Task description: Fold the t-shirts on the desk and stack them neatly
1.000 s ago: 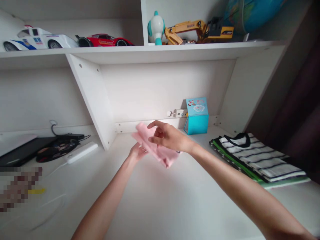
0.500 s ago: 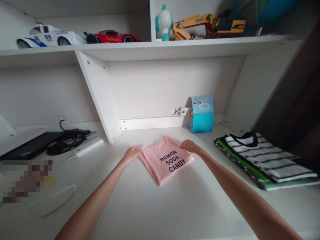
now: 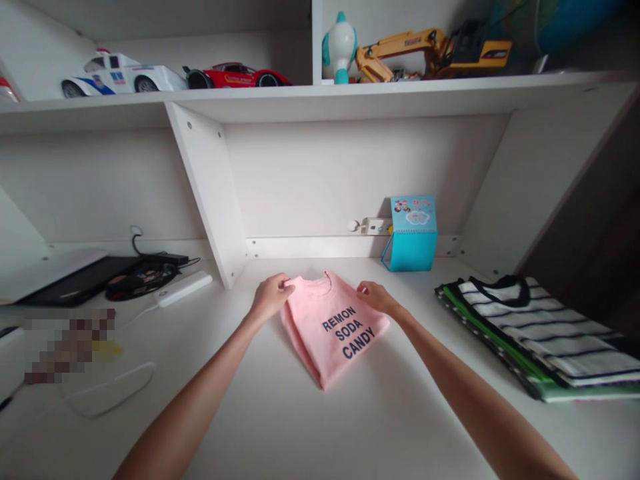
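White desk (image 3: 320,427): left hand (image 3: 270,298) and right hand (image 3: 376,298) each pinch a top corner of the pink shirt (image 3: 335,333)

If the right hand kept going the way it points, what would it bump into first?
Probably the collar of the pink shirt, whose edge the right hand pinches; past that, the white back rail, though depth is unclear.
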`<state>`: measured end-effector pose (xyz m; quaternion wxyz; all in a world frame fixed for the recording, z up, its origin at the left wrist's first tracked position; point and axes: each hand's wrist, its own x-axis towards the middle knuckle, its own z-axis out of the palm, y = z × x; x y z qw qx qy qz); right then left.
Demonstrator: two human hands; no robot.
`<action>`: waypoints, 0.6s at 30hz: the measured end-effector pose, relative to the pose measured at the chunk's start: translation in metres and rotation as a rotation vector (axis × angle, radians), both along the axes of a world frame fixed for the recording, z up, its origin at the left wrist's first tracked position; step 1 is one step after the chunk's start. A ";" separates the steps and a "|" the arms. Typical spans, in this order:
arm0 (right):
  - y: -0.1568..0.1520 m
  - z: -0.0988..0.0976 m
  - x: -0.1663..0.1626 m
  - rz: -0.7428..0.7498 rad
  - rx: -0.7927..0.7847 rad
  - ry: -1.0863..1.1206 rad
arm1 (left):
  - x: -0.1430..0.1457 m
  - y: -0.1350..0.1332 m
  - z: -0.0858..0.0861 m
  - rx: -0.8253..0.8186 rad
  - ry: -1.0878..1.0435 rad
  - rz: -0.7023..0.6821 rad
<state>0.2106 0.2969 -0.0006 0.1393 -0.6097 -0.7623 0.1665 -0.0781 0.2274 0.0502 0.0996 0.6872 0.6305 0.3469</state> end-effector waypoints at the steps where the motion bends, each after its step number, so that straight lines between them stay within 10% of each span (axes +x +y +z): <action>1: -0.001 0.000 -0.002 0.007 0.008 0.001 | -0.003 0.000 -0.001 -0.036 -0.007 0.012; 13: -0.011 0.006 -0.016 0.023 0.042 -0.015 | -0.009 -0.033 -0.002 -0.210 -0.536 -0.073; 18: -0.013 0.006 -0.023 0.043 0.017 -0.029 | -0.034 -0.043 -0.042 -0.253 -0.406 0.132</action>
